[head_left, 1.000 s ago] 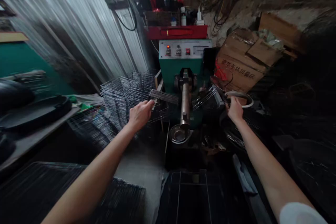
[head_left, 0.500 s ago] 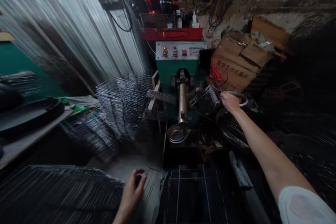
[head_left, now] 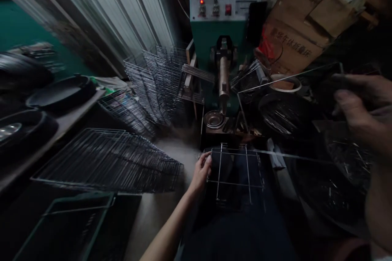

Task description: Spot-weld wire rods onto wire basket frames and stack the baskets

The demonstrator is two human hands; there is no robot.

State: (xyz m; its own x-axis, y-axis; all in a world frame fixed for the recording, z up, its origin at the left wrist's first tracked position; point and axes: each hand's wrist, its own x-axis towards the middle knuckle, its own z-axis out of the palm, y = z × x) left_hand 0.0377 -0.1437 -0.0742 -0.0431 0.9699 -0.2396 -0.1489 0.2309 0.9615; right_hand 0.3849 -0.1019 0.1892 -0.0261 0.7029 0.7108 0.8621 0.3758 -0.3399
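My left hand (head_left: 200, 173) pinches the upper left edge of a small wire rack (head_left: 234, 181), which lies over the dark-clothed lap. At the right, my right hand (head_left: 357, 108) is raised and blurred, its fingers curled in. A long thin bent wire (head_left: 290, 76) stretches leftward from it across the front of the machine and appears to be held there; the grip itself is unclear. Straight ahead stands a green machine (head_left: 203, 34) with a metal arm (head_left: 224, 75) reaching forward. Under that arm sits a small round metal dish (head_left: 214, 119).
Stacked wire racks stand at the left (head_left: 156, 85), and another pile of wire grids (head_left: 104, 161) lies nearer. Dark basins (head_left: 284, 116) with loose wires are on the right. A cardboard box (head_left: 297, 34) leans behind, and a black pan (head_left: 61, 94) rests on the left bench.
The view has tipped downward. My left hand has moved onto the wire rack's edge. My right hand has come back from the bowl near the machine, with a long bent wire now beside it.
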